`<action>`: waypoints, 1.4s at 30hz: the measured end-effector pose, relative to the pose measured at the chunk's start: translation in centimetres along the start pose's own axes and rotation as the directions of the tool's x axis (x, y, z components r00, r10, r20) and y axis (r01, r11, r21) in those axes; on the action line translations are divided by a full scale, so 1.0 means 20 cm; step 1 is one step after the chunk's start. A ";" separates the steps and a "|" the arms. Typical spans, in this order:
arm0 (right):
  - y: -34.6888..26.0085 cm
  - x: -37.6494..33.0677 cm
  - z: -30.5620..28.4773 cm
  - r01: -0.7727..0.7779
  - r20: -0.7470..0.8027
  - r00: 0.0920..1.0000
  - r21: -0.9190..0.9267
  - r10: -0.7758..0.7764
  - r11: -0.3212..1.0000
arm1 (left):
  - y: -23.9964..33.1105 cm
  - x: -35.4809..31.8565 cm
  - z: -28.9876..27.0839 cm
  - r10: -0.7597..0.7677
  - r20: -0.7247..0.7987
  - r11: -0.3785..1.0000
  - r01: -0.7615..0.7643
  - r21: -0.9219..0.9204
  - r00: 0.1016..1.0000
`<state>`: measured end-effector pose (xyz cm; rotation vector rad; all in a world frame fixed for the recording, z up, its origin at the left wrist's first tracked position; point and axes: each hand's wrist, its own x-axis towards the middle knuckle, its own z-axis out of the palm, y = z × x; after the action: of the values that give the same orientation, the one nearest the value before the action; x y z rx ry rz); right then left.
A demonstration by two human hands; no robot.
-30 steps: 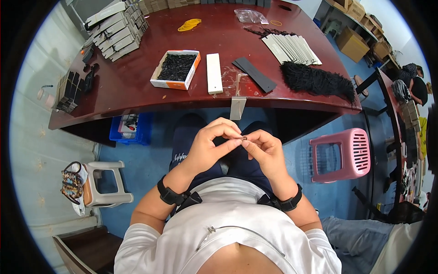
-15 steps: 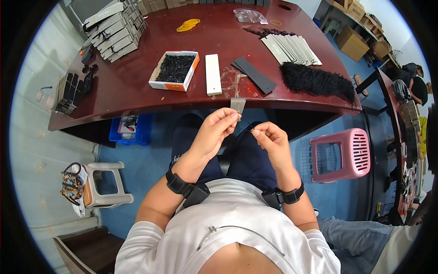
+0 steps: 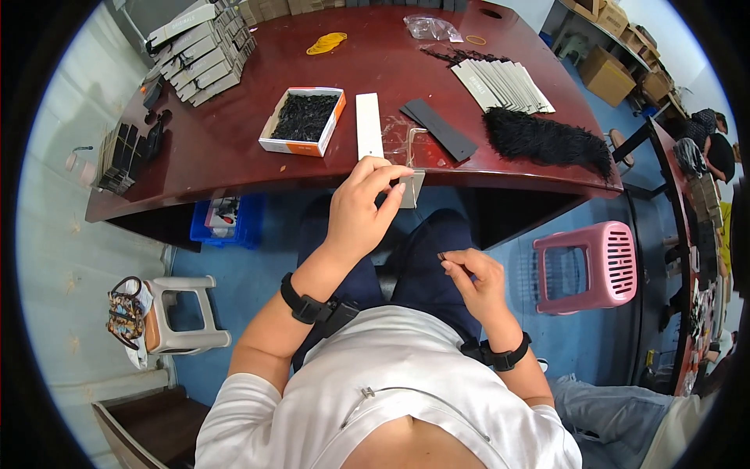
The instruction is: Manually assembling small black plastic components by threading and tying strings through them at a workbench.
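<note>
Surrounding left hand (image 3: 361, 207): reddish table (image 3: 215, 129), blue floor (image 3: 246, 285).

Wearer's outfit, clock positions taken from centre of view. White top (image 3: 375, 356), short-sleeved, at 6 o'clock; soft creases across the front, plain sleeve hems at 7 and near 5 o'clock, rounded open neckline. Thin dark cord (image 3: 394, 388) curves over the chest at 6 o'clock, with a small metallic clasp (image 3: 368, 392) toward its left end. Trousers (image 3: 426, 285) dark navy, matte. Left wrist, 8 o'clock: black strap (image 3: 293, 293) bearing an angular black module (image 3: 340, 319). Right wrist, between 4 and 5 o'clock: similar black band (image 3: 516, 356), smaller part of its housing visible.
</note>
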<state>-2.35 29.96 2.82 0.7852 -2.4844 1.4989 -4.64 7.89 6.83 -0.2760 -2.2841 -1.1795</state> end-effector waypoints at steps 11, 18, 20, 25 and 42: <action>-0.05 0.01 0.00 0.014 0.097 0.995 0.125 -0.026 0.992 | 0.01 0.00 0.00 0.115 0.023 0.970 -0.117 0.213 0.993; -0.06 0.00 0.00 -0.030 0.111 0.994 0.131 0.015 0.991 | 0.01 0.02 0.00 0.116 0.014 0.966 -0.116 0.229 0.993; -0.06 0.00 0.01 -0.030 0.107 0.994 0.130 0.016 0.991 | 0.01 0.02 0.00 0.127 0.014 0.963 -0.127 0.237 0.992; -0.05 0.00 0.02 -0.018 0.111 0.994 0.139 0.002 0.990 | 0.03 0.00 -0.01 0.156 0.036 0.945 -0.160 0.284 0.987; -0.07 -0.04 -0.05 0.008 0.005 1.000 0.112 -0.008 0.994 | 0.02 -0.08 0.02 -0.119 0.080 0.976 0.131 -0.174 0.990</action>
<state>-1.18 30.60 4.04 0.8172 -2.4156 1.6478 -3.28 8.63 6.07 -0.2466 -2.2853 -1.4648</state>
